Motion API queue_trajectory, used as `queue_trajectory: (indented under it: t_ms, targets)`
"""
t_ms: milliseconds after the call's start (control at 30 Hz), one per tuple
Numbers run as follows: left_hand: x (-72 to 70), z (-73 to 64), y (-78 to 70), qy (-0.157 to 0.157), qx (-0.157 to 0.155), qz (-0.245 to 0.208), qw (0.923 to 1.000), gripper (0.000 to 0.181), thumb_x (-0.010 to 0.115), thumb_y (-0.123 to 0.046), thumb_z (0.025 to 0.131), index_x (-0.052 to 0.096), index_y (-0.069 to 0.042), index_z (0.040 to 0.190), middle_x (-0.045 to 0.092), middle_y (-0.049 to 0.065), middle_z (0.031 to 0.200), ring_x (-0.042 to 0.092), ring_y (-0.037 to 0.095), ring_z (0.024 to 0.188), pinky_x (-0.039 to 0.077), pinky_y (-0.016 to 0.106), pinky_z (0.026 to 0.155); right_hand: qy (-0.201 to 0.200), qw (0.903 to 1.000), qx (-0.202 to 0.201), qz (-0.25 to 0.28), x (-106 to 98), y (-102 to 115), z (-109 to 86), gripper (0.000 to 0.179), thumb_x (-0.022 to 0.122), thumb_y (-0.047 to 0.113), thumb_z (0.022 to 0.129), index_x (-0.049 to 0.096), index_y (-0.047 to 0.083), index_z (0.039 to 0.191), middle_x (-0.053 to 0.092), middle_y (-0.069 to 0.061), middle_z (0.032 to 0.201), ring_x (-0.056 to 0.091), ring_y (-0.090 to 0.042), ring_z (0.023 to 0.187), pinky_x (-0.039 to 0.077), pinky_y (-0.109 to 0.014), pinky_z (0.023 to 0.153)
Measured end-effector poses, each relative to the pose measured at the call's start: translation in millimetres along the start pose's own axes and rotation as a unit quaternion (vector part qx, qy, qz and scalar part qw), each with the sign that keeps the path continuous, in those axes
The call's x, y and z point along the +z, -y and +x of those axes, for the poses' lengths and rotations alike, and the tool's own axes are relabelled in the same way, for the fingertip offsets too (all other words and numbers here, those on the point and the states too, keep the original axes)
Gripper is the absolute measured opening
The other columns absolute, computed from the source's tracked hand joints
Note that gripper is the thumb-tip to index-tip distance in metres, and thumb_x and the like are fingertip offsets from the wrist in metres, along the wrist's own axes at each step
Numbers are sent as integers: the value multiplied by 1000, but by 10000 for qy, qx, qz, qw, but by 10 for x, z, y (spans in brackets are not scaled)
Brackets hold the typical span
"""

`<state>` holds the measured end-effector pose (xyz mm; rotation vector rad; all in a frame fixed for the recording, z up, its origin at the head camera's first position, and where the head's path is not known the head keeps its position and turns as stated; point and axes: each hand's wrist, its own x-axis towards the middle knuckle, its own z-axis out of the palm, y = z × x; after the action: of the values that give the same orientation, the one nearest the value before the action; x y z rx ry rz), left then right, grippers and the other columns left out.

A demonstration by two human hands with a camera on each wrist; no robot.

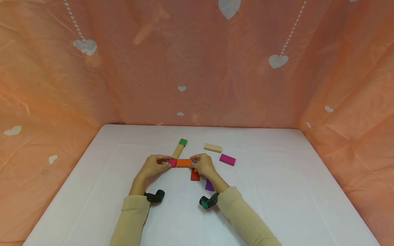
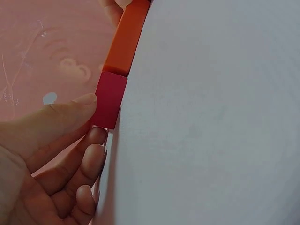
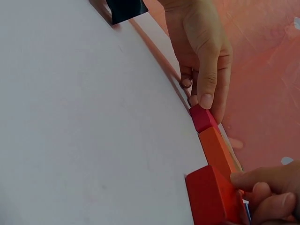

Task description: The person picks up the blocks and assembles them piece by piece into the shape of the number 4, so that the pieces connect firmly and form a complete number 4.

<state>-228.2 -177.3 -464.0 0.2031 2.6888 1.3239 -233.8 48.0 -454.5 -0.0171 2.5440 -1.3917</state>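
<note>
My left hand (image 1: 154,165) pinches a small crimson block (image 2: 111,100) between thumb and fingers. It sits end to end with the left end of an orange block (image 1: 183,163). At the orange block's other end my right hand (image 1: 203,165) pinches a blue block (image 1: 196,160), mostly hidden by the fingers. A red block (image 1: 195,175) extends toward me from below the right hand; in the right wrist view it stands close beside the orange one. Behind the crimson block, a plain wooden block (image 1: 178,151) leads away to a small green block (image 1: 183,142).
A purple block (image 1: 209,185) lies partly under the right wrist. To the right rest a magenta block (image 1: 227,159) and another plain wooden block (image 1: 213,148). The white tabletop (image 1: 277,191) ends at orange curtains (image 1: 197,68) at the back and sides.
</note>
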Motion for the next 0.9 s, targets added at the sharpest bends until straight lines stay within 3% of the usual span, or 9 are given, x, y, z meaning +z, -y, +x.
queue_trajectory:
  t_ms: [167, 433, 700, 900]
  targets:
    - [-15, -9, -14, -174, 161, 68, 9997, 37, 73, -10, 84, 66, 1, 118, 65, 16, 94, 55, 18, 85, 45, 25, 76, 13, 9998, -217, -28, -12, -7, -8, 34, 73, 13, 83, 69, 6, 117, 48, 5, 49, 40, -4, 38, 32, -15, 39]
    - [-1, -19, -90, -327, 539, 193, 9978, 36, 73, -11, 84, 67, 2, 117, 67, 21, 105, 63, 29, 94, 53, 40, 85, -57, 9980, -626, 99, -146, -79, -35, 31, 72, 15, 84, 71, 5, 113, 49, 6, 50, 41, -6, 43, 34, -19, 44]
    - [63, 59, -91, -233, 1039, 49, 9943, 36, 80, -12, 76, 72, -1, 110, 66, 17, 97, 58, 21, 88, 48, 25, 79, -145, 9978, -424, 486, -272, -182, -1, 28, 75, 11, 81, 73, 4, 108, 45, 8, 49, 43, -5, 44, 36, -18, 47]
    - [79, 98, -77, -75, 1051, 34, 9944, 36, 81, -14, 76, 72, -2, 109, 62, 14, 93, 52, 16, 84, 44, 20, 75, 37, 9973, -317, 668, -351, -208, -20, 26, 73, 10, 82, 72, 0, 106, 46, 7, 51, 42, -6, 45, 35, -19, 48]
